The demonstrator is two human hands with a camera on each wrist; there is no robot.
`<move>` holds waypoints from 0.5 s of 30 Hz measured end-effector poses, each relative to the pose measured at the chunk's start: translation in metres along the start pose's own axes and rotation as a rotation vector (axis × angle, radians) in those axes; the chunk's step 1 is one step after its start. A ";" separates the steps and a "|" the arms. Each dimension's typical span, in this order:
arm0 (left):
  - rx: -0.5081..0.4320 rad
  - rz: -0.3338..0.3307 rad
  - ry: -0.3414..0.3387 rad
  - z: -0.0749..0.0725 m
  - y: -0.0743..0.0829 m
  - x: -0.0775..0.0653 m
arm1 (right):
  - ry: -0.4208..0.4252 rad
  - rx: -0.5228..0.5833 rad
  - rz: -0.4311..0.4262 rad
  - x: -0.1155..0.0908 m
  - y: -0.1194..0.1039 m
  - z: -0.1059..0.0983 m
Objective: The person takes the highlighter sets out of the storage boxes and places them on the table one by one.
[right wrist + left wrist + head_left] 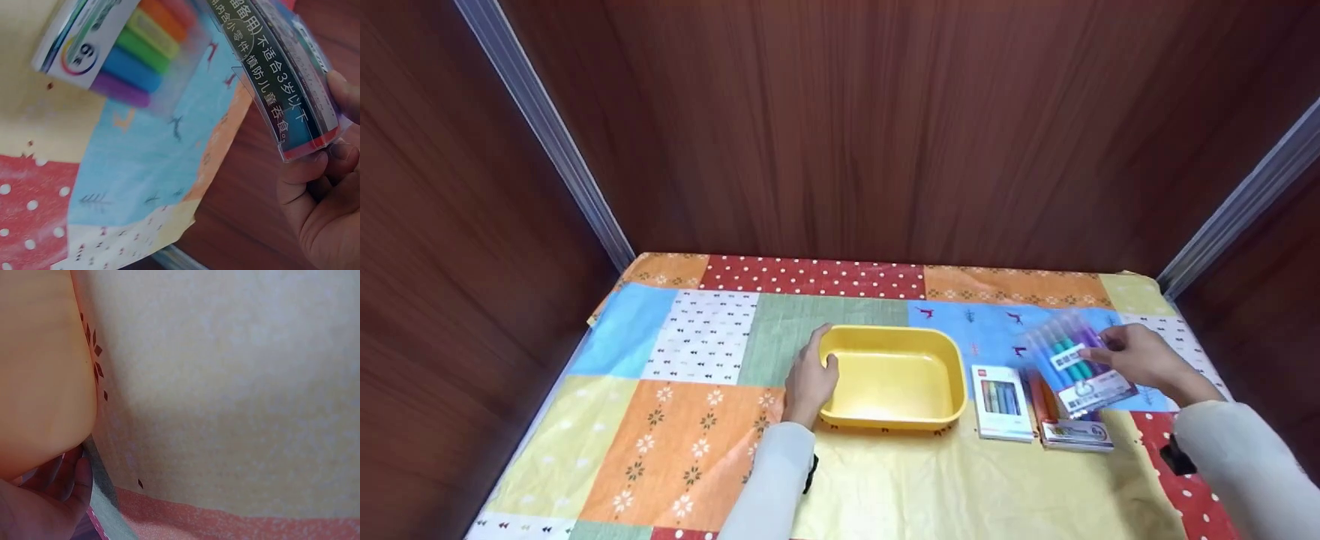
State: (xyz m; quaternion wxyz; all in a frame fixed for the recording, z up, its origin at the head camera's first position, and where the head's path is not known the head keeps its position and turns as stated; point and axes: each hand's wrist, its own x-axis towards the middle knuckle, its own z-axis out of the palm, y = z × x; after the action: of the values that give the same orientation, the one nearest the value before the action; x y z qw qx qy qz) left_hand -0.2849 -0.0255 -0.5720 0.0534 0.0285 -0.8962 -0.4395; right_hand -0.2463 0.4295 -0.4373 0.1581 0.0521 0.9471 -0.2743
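Note:
A yellow plastic tray (891, 420) sits on the patterned cloth. My left hand (811, 379) grips its left side, thumb over the rim; the left wrist view shows curled fingers (81, 478) below the yellow wall. My right hand (1144, 360) pinches a clear pack of markers (1078, 367) at its side edge. The pack is tilted and raised above another pack of colourful markers (1076, 435), which shows its rainbow row of pens (135, 56) in the right wrist view. Left of that lies a white box of pens (1003, 424) with a window, beside the tray.
A patchwork tablecloth (690, 450) covers the table. Brown wood-grain panels (840, 135) stand behind it and at both sides, joined by metal corner strips (547, 127).

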 end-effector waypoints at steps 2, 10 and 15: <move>0.005 -0.011 -0.006 0.000 -0.001 -0.001 | -0.004 -0.002 0.017 0.000 0.008 -0.001; 0.004 -0.002 0.008 -0.003 -0.003 0.000 | -0.037 0.032 0.091 -0.003 0.038 -0.009; 0.003 -0.004 -0.004 -0.003 -0.004 -0.001 | -0.037 0.046 0.127 -0.006 0.058 -0.012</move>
State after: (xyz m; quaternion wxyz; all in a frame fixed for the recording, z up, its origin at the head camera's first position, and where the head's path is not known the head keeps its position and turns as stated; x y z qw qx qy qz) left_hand -0.2839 -0.0304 -0.5737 0.0504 0.0294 -0.8969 -0.4384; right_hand -0.2332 0.4847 -0.4551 0.1913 0.1109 0.9323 -0.2863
